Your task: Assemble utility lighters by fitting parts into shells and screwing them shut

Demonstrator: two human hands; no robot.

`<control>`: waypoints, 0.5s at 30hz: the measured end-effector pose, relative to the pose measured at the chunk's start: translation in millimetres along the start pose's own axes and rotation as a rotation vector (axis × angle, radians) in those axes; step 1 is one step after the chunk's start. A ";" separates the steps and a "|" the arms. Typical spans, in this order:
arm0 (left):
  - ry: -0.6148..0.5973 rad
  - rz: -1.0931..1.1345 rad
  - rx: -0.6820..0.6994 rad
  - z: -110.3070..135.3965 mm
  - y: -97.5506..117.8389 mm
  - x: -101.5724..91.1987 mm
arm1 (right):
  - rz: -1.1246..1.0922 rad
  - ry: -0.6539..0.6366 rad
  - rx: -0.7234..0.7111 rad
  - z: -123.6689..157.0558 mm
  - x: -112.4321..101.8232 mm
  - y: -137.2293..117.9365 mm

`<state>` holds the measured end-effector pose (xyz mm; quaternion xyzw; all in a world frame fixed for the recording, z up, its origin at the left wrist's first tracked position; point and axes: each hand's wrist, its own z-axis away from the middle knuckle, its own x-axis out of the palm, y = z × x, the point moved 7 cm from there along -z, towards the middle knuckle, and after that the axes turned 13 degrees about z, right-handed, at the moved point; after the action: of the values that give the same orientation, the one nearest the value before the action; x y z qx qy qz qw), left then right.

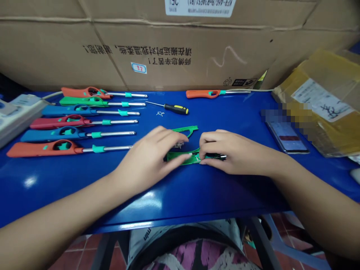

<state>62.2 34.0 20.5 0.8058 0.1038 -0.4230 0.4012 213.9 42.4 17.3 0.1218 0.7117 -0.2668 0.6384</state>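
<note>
Between my hands lies an opened green lighter handle half (185, 158) with small parts and a thin wire inside. My left hand (157, 150) grips its left end, thumb along the near edge. The fingers of my right hand (222, 150) are pinched on the parts at its right end; a bit of metal tube pokes out beneath them. Just behind, the other green shell half (191, 130) lies partly hidden by my left hand. A black-and-yellow screwdriver (176, 108) rests farther back, beside several small white pieces (160, 113), perhaps screws.
Several long-necked lighters, among them a red one (62, 122), lie in a row at left. An orange lighter (202, 93) lies at the back, near a large cardboard box (112, 33). A phone (287, 135) and a taped parcel (323, 131) are at right, a power strip (14, 120) at far left.
</note>
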 end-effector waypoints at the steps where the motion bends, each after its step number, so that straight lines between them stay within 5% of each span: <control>1: 0.031 -0.062 -0.003 -2.1 -3.0 -7.1 | -0.002 0.000 -0.003 -0.3 1.0 -0.1; 6: -0.056 -0.191 -0.063 -7.2 -20.9 -13.4 | -0.035 -0.016 0.011 -1.7 5.9 0.7; 15: -0.143 -0.040 -0.176 -2.8 -30.2 2.3 | -0.084 -0.009 0.018 -2.8 5.0 -1.1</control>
<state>50.0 55.4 2.8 0.7331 0.1277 -0.4765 0.4681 210.2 42.1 12.7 0.0962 0.7107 -0.3004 0.6288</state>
